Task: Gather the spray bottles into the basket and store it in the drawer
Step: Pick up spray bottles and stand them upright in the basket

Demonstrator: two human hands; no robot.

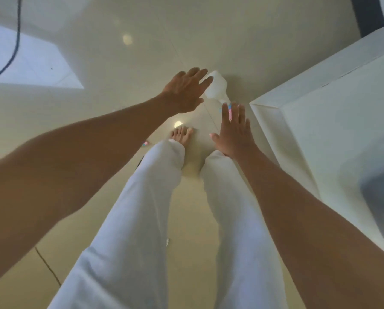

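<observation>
Forearms [75, 163] outstretched | left hand [184, 92] flat | right hand [233, 132] flat | white bottle [216, 86] beyond

Glossy cream tile floor [119, 108], thin grout lines, light reflections. White bottle [215, 86] sat on tile near corner of white cabinet [298, 121], which stood on floor at right. Bare foot [182, 134] planted on tile just below bottle. Black cable [16, 43] ran at far left. Small pink item [145, 143] beside foot, too blurred to identify.
</observation>
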